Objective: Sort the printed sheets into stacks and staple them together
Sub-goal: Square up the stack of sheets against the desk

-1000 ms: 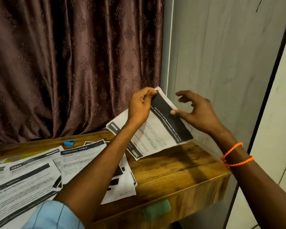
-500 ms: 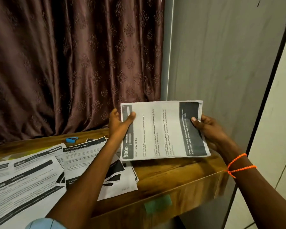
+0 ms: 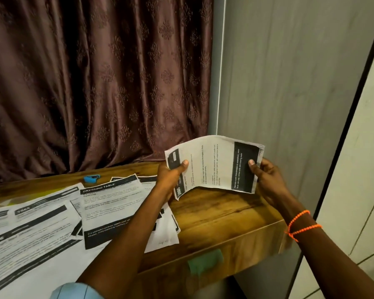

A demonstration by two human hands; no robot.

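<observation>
I hold a printed sheet [image 3: 214,165] sideways above the right end of the wooden table [image 3: 220,214]. My left hand [image 3: 171,178] pinches its left short edge by the dark header band, thumb on top. My right hand [image 3: 266,180] pinches the right edge at the black block. The sheet bows upward between them. Several more printed sheets [image 3: 108,203] lie overlapping on the table's left half, one headed "DRESSING TABLE". A small blue stapler [image 3: 91,178] sits near the back edge by the curtain.
A brown patterned curtain [image 3: 95,83] hangs behind the table. A grey panel [image 3: 289,83] stands close on the right, next to a white door. Green tape [image 3: 205,263] is stuck on the table's front face.
The sheet went from tilted in my left hand alone to held sideways by both hands. Since half a second ago it has bowed upward in the middle.
</observation>
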